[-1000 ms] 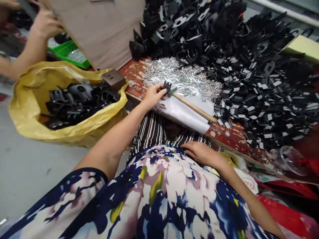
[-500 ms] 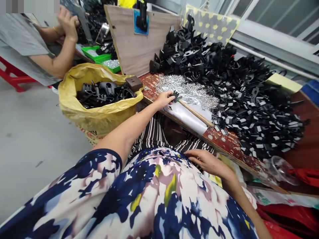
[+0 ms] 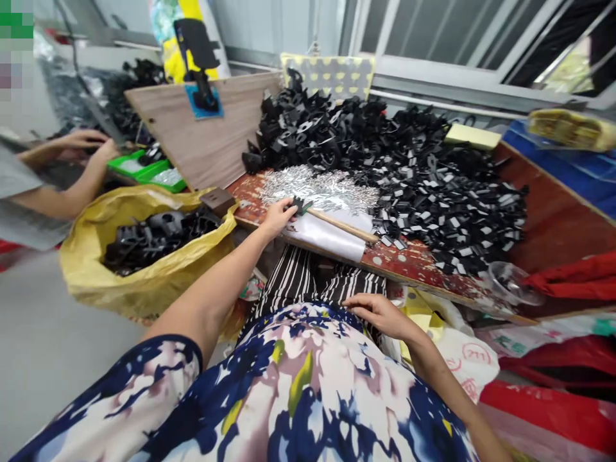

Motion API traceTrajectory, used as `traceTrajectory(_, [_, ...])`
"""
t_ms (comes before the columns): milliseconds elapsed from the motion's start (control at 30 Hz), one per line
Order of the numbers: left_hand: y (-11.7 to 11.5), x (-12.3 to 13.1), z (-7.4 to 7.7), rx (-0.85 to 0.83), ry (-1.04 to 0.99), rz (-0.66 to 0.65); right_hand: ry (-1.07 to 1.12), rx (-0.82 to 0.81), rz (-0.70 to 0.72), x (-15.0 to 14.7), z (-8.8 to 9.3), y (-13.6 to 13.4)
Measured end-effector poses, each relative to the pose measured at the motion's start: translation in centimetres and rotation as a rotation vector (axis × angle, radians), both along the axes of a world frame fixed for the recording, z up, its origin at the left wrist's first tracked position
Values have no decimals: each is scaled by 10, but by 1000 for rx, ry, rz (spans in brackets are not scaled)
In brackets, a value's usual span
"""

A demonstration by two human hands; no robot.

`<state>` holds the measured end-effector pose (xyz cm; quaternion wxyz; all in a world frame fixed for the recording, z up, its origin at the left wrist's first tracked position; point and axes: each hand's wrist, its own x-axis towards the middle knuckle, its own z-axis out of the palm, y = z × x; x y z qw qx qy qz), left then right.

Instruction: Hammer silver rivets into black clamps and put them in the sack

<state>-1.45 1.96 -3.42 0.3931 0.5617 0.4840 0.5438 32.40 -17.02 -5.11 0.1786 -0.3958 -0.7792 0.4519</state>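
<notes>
My left hand (image 3: 279, 217) is at the table's front edge, its fingers closed on the black head of a tool with a wooden handle (image 3: 341, 226). The handle points right across a white sheet (image 3: 327, 239). My right hand (image 3: 378, 313) rests at my lap against the floral top (image 3: 308, 372), fingers spread and holding nothing. Behind the sheet lies a heap of small silvery metal pieces (image 3: 317, 185). Black plastic parts (image 3: 433, 192) are piled behind it and to the right, many showing white patches.
A yellow sack (image 3: 91, 282) of black parts stands at the left, a brown block (image 3: 218, 201) on its rim. Beyond are a wooden board (image 3: 212, 141), green trays (image 3: 166, 176) and another person's arms (image 3: 72, 186). A clear cup (image 3: 513, 282) lies at the right.
The view has turned right, shifting the table and sack leftward. My hands keep about the same pose. The other person's raised hands have come down toward the green trays.
</notes>
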Motion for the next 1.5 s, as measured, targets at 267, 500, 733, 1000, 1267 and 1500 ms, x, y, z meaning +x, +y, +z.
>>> traceTrajectory(267, [-2, -1, 2, -51, 6, -26, 209, 165, -107, -46, 39, 45])
traceTrajectory(500, [-9, 1, 2, -90, -72, 10, -131, 150, 119, -38, 71, 59])
traceTrajectory(733, [-8, -3, 4, -129, -99, 23, -109, 164, -41, -47, 55, 86])
traceTrajectory(1000, [-8, -5, 3, -161, -147, 30, -210, 175, -234, -26, 41, 65])
traceTrajectory(1267, [-25, -2, 24, -153, -324, 78, -741, 316, -1039, 76, 48, 102])
traceTrajectory(1500, [-50, 19, 49, -411, -381, -18, -815, 336, -1134, 70, 21, 125])
